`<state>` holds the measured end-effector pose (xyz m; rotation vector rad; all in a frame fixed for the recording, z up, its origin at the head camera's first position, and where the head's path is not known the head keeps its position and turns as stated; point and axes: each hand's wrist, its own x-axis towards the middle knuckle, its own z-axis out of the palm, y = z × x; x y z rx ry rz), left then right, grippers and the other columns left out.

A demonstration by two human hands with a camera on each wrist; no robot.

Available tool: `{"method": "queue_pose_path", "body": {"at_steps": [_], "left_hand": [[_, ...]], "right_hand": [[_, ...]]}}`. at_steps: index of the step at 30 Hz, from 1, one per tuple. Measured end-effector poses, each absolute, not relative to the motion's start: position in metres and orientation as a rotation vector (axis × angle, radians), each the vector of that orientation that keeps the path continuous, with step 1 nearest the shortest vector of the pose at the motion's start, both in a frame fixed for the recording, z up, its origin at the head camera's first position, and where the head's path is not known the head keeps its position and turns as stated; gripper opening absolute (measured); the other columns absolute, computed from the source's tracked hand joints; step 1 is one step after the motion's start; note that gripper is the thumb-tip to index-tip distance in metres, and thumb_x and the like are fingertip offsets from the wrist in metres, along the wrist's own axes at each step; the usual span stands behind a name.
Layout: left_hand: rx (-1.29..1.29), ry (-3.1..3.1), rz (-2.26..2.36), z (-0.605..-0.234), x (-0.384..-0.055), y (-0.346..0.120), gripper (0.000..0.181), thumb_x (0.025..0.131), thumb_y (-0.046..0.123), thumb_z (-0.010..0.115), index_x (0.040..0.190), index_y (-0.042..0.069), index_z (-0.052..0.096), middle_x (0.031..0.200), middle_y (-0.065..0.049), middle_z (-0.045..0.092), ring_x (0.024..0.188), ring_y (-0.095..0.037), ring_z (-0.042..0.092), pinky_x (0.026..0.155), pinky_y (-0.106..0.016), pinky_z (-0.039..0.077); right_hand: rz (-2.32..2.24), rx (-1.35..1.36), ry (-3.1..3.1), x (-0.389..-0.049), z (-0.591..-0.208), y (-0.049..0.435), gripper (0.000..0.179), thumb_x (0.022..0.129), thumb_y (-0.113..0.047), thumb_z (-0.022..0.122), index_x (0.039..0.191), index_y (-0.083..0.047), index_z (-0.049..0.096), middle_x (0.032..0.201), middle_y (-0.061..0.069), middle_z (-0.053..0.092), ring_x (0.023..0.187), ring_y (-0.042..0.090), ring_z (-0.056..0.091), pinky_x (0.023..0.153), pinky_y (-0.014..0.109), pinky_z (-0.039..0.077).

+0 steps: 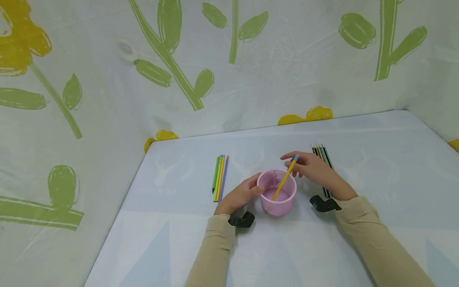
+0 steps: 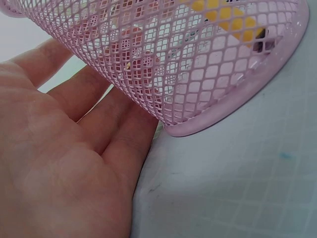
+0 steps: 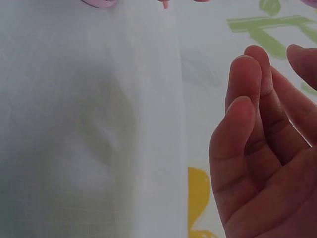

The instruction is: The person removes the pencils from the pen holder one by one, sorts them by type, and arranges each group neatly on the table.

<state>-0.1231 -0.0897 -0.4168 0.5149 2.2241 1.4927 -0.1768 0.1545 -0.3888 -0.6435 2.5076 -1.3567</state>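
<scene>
A pink mesh pen cup (image 1: 277,207) stands on the table, its wall close up in the left wrist view. My left hand (image 1: 242,195) holds the cup from its left side, thumb at the rim and fingers along the outside mesh. Inside leans a yellow pencil (image 1: 285,181) with a blue upper end; its dark lower tip shows through the mesh (image 2: 218,64). Just right of the pencil's top is my right hand (image 1: 310,165), fingers loosely bent. The right wrist view shows nothing between the fingers of the right hand (image 3: 267,144).
Left of the cup, several green, yellow and purple pencils (image 1: 220,177) lie side by side. Several dark and light pencils (image 1: 325,157) lie partly under the right hand and wrist. A curtain-like sheet with a leaf print (image 1: 251,91) rises behind the pale table (image 1: 154,247).
</scene>
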Motion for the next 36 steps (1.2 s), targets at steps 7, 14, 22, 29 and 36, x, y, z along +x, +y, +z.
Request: {"method": "queue_pose_path", "body": {"at_steps": [7, 14, 22, 29, 36], "left_hand": [[0.509, 2.231, 1.485, -0.416, -0.123, -0.089, 0.069, 0.073, 0.074, 0.04, 0.132, 0.039, 0.037, 0.13, 0.017, 0.041, 0.121, -0.004, 0.034, 0.099, -0.043, 0.028], [0.508, 2.233, 1.477, -0.415, -0.122, -0.089, 0.063, 0.077, 0.069, 0.04, 0.132, 0.039, 0.037, 0.13, 0.017, 0.041, 0.121, -0.004, 0.035, 0.099, -0.044, 0.028], [0.563, 2.233, 1.49, -0.415, -0.123, -0.089, 0.067, 0.076, 0.071, 0.04, 0.132, 0.035, 0.038, 0.129, 0.014, 0.043, 0.12, -0.005, 0.036, 0.099, -0.041, 0.029], [0.554, 2.243, 1.489, -0.413, -0.122, -0.089, 0.069, 0.076, 0.071, 0.039, 0.133, 0.033, 0.038, 0.129, 0.014, 0.043, 0.119, -0.004, 0.036, 0.099, -0.04, 0.029], [0.529, 2.24, 1.485, -0.415, -0.122, -0.089, 0.064, 0.078, 0.068, 0.04, 0.133, 0.036, 0.036, 0.128, 0.016, 0.043, 0.118, -0.003, 0.036, 0.099, -0.041, 0.029]], "right_hand": [[-1.387, -0.677, 2.43, -0.172, -0.387, 0.151, 0.036, 0.089, -0.031, 0.052, 0.12, -0.012, 0.055, 0.092, 0.006, 0.063, 0.075, 0.022, 0.055, 0.066, 0.036, 0.048], [-1.371, -0.714, 2.404, -0.17, -0.388, 0.148, 0.029, 0.089, -0.022, 0.051, 0.117, -0.014, 0.057, 0.105, 0.008, 0.062, 0.084, 0.021, 0.056, 0.068, 0.031, 0.048], [-1.35, -0.766, 2.432, -0.167, -0.386, 0.147, 0.036, 0.092, -0.041, 0.043, 0.115, -0.018, 0.058, 0.108, 0.003, 0.059, 0.098, 0.022, 0.049, 0.08, 0.039, 0.043], [-1.436, -0.76, 2.367, -0.164, -0.382, 0.145, 0.036, 0.091, -0.044, 0.043, 0.113, -0.02, 0.059, 0.093, 0.003, 0.059, 0.088, 0.023, 0.051, 0.075, 0.039, 0.044], [-1.477, -0.898, 2.298, -0.163, -0.384, 0.145, 0.03, 0.092, -0.034, 0.047, 0.115, -0.02, 0.057, 0.113, 0.0, 0.058, 0.104, 0.022, 0.051, 0.085, 0.043, 0.043]]}}
